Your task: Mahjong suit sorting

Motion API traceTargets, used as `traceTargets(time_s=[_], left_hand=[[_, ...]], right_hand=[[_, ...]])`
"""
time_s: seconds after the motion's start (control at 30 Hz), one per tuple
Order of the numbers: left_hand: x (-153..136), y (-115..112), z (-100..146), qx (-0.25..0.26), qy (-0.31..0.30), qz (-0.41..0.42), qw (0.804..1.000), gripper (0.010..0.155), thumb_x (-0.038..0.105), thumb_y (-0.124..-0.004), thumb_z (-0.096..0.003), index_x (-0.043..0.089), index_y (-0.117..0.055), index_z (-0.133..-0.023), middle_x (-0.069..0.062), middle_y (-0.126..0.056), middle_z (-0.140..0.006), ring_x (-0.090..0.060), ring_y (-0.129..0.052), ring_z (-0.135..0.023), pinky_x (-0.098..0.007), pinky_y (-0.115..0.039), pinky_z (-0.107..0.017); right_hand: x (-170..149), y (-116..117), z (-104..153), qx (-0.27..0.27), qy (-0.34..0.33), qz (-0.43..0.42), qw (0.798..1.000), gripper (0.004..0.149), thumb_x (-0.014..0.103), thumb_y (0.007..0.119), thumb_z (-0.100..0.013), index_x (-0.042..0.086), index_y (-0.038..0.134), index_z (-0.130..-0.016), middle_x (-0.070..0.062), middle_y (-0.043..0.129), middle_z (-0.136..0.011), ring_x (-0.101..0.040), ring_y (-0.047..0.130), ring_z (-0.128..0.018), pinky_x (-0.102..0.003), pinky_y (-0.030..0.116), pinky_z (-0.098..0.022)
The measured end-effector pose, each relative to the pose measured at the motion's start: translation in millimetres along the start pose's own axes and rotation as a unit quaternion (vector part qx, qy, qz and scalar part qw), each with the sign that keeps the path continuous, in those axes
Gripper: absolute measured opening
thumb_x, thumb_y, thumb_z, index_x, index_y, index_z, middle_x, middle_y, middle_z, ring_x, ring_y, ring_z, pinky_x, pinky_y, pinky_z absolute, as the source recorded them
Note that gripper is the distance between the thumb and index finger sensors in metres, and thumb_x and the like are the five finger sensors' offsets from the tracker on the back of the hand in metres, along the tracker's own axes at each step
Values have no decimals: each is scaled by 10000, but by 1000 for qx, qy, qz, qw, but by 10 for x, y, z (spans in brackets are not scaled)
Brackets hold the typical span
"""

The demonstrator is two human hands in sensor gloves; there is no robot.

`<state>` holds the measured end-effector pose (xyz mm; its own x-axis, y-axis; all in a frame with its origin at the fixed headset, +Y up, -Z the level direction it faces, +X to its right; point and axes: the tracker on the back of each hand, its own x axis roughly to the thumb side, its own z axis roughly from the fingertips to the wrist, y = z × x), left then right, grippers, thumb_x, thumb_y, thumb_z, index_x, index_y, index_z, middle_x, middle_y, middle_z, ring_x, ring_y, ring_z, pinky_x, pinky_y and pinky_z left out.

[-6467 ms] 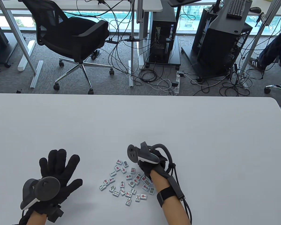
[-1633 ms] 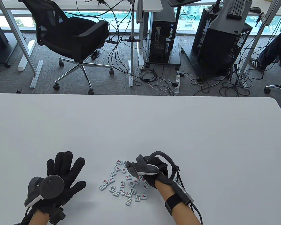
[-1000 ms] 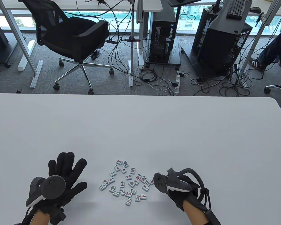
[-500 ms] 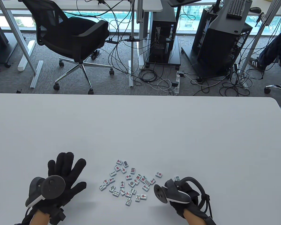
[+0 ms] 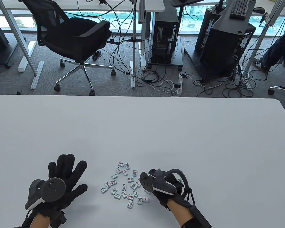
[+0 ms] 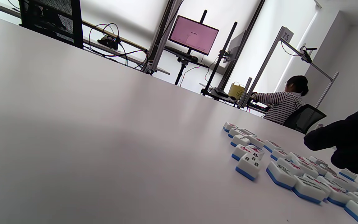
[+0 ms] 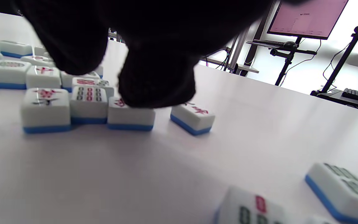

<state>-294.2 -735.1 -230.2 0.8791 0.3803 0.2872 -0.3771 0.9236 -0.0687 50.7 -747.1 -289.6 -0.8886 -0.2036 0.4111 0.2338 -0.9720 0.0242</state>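
Tiles [image 5: 124, 182] lie face up in a loose cluster on the white table [image 5: 142, 128], near its front edge, between the two gloved hands. They point in mixed directions: some have their long axis running away from the person, others lie across or at a slant, with no common line. In the left wrist view the same cluster [image 6: 278, 168] shows white tops with blue bases, all flat on the surface.

The left hand [image 5: 64, 180] rests flat on the table to the left of the cluster, palm down, fingers straight and spread, well apart from the nearest tile and holding nothing.

The right hand [image 5: 165, 190] sits at the right edge of the cluster, its tracker [image 5: 156, 184] covering the tiles beneath it in the table view. In the right wrist view its fingertips [image 7: 157, 84] come down onto one tile [image 7: 131, 116]; a fingertip touches that tile's top face. Whether the fingers pinch the tile or only press on it cannot be told, since the glove hides the contact. Just beside that tile to the right lies another tile with a red character [image 7: 192, 118], slanted. Closer to the camera, two tiles with green bar marks [image 7: 342, 189] lie apart from the cluster.
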Motion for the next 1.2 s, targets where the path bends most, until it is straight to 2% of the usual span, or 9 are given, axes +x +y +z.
traceTargets(time_s=[0.33, 0.73, 0.9, 0.97, 1.03, 1.2], left_hand=[[-2, -6, -3, -2, 0, 1, 1000, 796, 758, -540, -435, 495, -172, -1090, 201, 180, -1081, -130, 229, -1046, -529, 115, -716], [2, -11, -5, -6, 0, 0, 1000, 795, 758, -540, -435, 495, -172, -1090, 201, 179, -1081, -130, 229, -1046, -529, 115, -716], [1, -11, -5, -6, 1, -1, 1000, 794, 758, -539, -436, 495, -171, -1089, 202, 180, -1080, -129, 230, -1045, -528, 115, -716], [1, -12, -5, -6, 0, -1, 1000, 794, 758, -539, -436, 495, -172, -1089, 202, 180, -1080, -130, 230, -1045, -528, 115, -716], [2, -12, -6, -6, 0, -1, 1000, 794, 758, -539, -436, 495, -171, -1089, 203, 180, -1080, -128, 230, -1045, -528, 116, -716], [5, -14, -4, -6, 0, -3, 1000, 794, 757, -540, -436, 496, -172, -1088, 202, 180, -1080, -129, 230, -1045, -528, 115, -716]], right_hand=[[40, 74, -26, -2, 10, 42, 999, 607, 437, 799, -405, 123, 729, -920, -11, 987, -390, -86, 886, -75, -264, 803, -65], [-29, 135, 371, -19, -6, 60, 998, 614, 418, 820, -398, 133, 713, -931, 0, 986, -394, -79, 890, -80, -259, 809, -69], [-70, 86, 534, -26, -61, 51, 997, 568, 374, 843, -390, 173, 743, -912, -1, 989, -405, -87, 896, -93, -267, 814, -83], [-79, 66, 567, 1, -95, 40, 995, 559, 344, 863, -385, 200, 748, -913, -5, 989, -434, -96, 904, -121, -274, 820, -107], [-64, 67, 596, 19, -105, 55, 993, 562, 330, 873, -381, 215, 746, -915, -9, 989, -450, -101, 910, -137, -277, 824, -121], [8, 121, 587, 16, -119, 92, 988, 554, 330, 878, -373, 205, 764, -901, -6, 990, -443, -93, 908, -130, -272, 825, -115]])
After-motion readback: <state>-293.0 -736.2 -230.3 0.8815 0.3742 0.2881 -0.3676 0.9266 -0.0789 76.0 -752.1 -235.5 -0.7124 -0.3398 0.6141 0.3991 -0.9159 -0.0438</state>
